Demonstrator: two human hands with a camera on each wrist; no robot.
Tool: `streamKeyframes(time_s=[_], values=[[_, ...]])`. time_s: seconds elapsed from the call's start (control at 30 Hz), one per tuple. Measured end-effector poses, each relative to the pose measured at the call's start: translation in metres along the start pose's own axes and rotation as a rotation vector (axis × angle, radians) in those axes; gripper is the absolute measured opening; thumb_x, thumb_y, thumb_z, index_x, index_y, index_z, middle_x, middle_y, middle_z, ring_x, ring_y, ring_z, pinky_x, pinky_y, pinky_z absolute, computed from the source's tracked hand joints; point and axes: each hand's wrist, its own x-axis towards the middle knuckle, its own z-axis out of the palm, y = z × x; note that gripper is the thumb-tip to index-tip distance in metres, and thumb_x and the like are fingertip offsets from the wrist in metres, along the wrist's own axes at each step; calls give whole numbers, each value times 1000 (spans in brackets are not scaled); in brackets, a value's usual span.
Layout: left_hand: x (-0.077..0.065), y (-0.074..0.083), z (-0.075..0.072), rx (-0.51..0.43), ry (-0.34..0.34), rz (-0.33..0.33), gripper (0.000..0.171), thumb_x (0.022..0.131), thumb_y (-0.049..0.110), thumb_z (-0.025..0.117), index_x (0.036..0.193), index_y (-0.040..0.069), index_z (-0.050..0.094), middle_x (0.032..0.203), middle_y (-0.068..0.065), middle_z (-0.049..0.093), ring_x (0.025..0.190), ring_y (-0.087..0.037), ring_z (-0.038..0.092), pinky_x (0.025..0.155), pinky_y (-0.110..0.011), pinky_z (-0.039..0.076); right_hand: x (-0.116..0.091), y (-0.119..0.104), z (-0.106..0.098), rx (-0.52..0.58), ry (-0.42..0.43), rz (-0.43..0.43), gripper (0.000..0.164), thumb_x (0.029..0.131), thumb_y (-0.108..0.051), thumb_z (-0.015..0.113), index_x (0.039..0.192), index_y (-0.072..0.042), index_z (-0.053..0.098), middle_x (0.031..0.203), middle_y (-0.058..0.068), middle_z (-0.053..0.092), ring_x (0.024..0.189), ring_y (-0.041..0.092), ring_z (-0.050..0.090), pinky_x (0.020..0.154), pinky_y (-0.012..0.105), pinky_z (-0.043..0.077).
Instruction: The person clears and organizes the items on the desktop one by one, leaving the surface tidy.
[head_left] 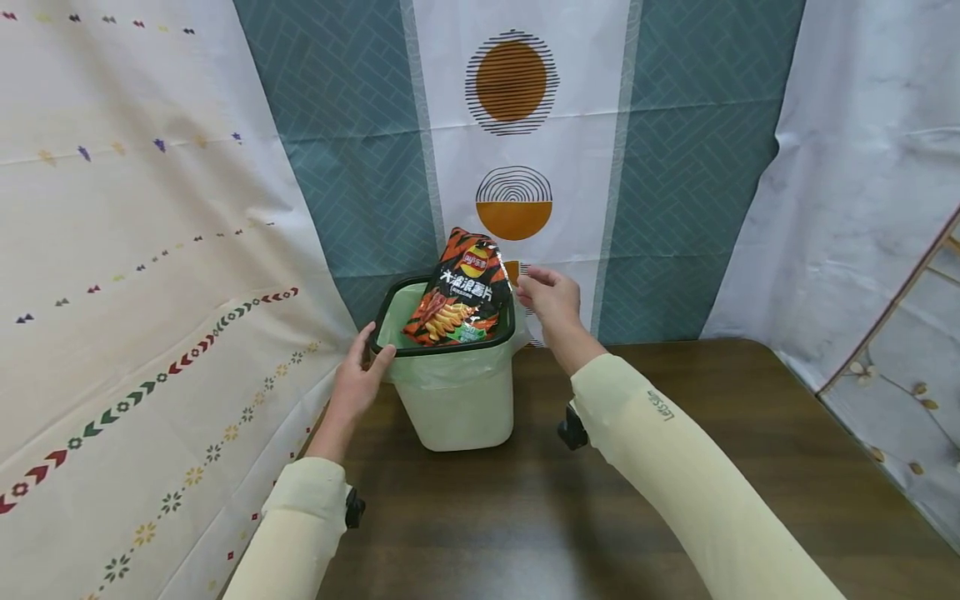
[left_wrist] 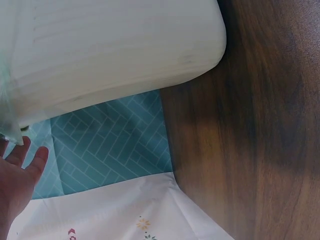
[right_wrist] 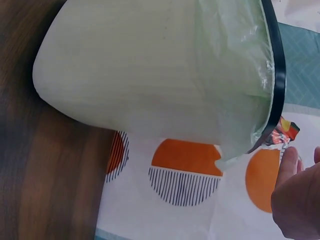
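Note:
A trash bin (head_left: pixel 457 408) with a black rim (head_left: pixel 442 347) and a pale green liner (head_left: pixel 457 367) stands upright on the table. A black and orange potato chip bag (head_left: pixel 465 287) leans in its mouth, its upper part sticking out above the rim. My left hand (head_left: pixel 358 379) rests at the bin's front left corner, thumb and fingers spread; the left wrist view shows its fingertips by the liner. Beside the bag's right edge is my right hand (head_left: pixel 553 307), fingers slightly bent. In the right wrist view a fingertip lies close to the bag; contact is hard to tell.
The dark wooden table (head_left: pixel 480 525) spreads in front of the bin and to its right. A teal and white curtain (head_left: pixel 675 167) hangs behind the bin. Patterned white cloth (head_left: pixel 150 333) hangs on the left, and another pale cloth (head_left: pixel 847 208) on the right.

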Motion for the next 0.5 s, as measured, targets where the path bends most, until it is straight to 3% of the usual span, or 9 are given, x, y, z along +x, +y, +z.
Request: streamKeyframes(time_s=[0.27,0.5], values=[[0,-1,1,8,16,2,69,101,47,53,158,19,26,159,-16,29,144,-28,31,113,-48,31,16,12,2,-36,27,-9,33,93,-8,69,124,2,66,114,15,65,103,30,66,93,37,52],[-1,-1,2,-15,15,19,67,102,42,53,158,17,26,159,-18,26,146,-29,28,114,-50,29,34,25,3,-158,3,-12,40,93,-15,71,129,1,63,123,16,62,111,30,63,94,35,51]])
